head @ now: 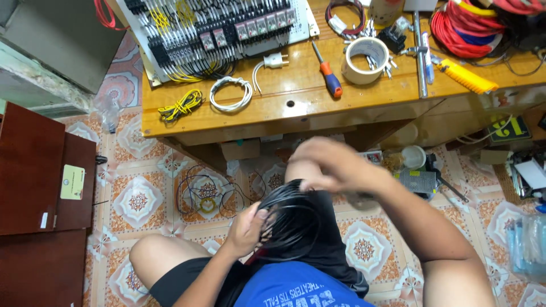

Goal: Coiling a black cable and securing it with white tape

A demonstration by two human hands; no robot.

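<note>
A coil of thin black wire (296, 222) rests over my lap, below the wooden table edge. My left hand (247, 227) grips the coil's left side, fingers closed around several strands. My right hand (327, 165) is blurred above the coil's top, fingers curled over the wire; it seems to pinch a strand. My knees and black shorts lie beneath the coil.
The wooden table (273, 108) carries a wired control panel (216, 31), a white cable coil (230, 94), yellow wires (181, 105), a screwdriver (328, 74), a tape roll (365, 59), a yellow knife (466, 77) and red wire coils (463, 25). Loose black wire (207, 196) lies on the tiled floor. A brown cabinet (40, 187) stands at left.
</note>
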